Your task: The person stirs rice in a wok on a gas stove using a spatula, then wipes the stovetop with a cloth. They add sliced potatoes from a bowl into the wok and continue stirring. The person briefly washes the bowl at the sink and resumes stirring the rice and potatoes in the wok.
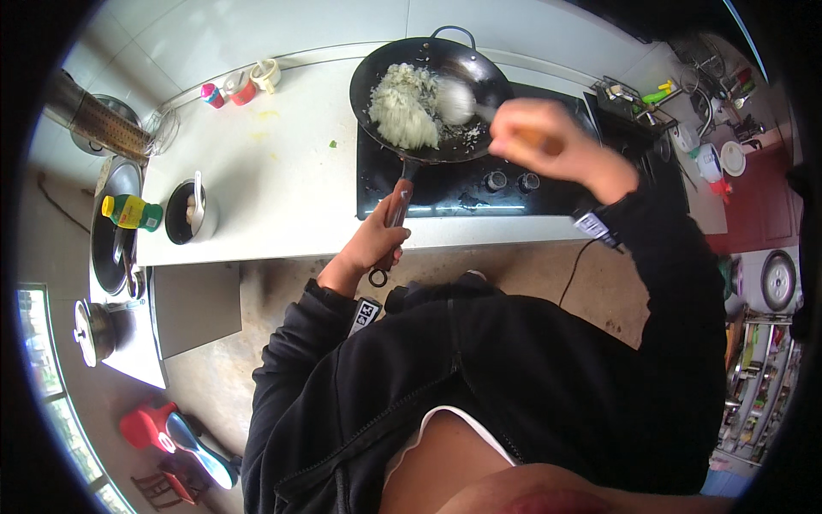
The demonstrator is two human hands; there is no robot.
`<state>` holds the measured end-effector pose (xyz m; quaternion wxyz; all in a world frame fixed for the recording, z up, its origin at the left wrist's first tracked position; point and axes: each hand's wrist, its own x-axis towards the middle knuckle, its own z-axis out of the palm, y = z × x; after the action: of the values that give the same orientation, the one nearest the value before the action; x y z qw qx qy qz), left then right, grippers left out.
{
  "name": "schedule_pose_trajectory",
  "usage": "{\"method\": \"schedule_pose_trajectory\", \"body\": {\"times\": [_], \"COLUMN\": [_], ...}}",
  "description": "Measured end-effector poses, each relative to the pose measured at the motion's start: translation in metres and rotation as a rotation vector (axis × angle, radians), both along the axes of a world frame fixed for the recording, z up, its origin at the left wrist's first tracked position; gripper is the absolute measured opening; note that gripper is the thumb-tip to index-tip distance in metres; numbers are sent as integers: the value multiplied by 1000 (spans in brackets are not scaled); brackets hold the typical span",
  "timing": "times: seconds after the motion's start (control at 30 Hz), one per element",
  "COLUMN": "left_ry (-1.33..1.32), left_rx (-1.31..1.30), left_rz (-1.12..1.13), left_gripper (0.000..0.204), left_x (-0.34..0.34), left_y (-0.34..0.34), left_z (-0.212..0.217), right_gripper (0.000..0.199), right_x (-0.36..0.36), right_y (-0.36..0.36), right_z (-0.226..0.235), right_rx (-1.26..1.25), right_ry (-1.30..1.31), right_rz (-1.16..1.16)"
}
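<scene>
A black wok point(479, 79) sits over the stove, holding a heap of white, rice-like food point(404, 107) mostly on its left side. Its brown handle point(399, 206) points toward me, and my left hand point(370, 244) is wrapped round it. Above the stove's right part, my right hand point(548, 141) grips the wooden handle of a wok spatula point(455, 101). The spatula's pale head is inside the wok, at the right side of the food. Motion blurs both this head and my right hand, so its exact shape is unclear.
Left on the white counter point(282, 188) stands a pot point(180, 214) with a white spoon; a green bottle with a yellow cap point(133, 212) is beside it. Small containers point(241, 87) line the wall. Two knobs point(512, 181) sit on the black stove point(462, 199).
</scene>
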<state>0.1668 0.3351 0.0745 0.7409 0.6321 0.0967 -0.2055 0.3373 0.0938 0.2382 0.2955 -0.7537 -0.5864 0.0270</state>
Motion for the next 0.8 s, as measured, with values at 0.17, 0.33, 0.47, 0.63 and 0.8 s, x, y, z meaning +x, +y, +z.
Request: {"method": "schedule_pose_trajectory", "body": {"times": [0.17,0.33,0.47,0.63,0.8], "left_ry": [11,9,-13,-6,-8], "left_rx": [15,15,21,52,39], "left_rz": [-20,-41,-37,-27,-22], "left_gripper": [80,82,82,80,77], "left_x": [0,1,1,0,0], "left_y": [2,3,1,0,0], "left_z": [2,3,5,7,7], "right_gripper": [22,18,20,17,15], "right_x": [61,88,57,-14,22], "right_y": [-23,20,67,58,16], "right_z": [28,-41,-63,-51,34], "right_rx": [16,200,73,-401,-261], "right_ry": [466,446,-143,-286,54], "right_rz": [-613,-426,61,496,213]}}
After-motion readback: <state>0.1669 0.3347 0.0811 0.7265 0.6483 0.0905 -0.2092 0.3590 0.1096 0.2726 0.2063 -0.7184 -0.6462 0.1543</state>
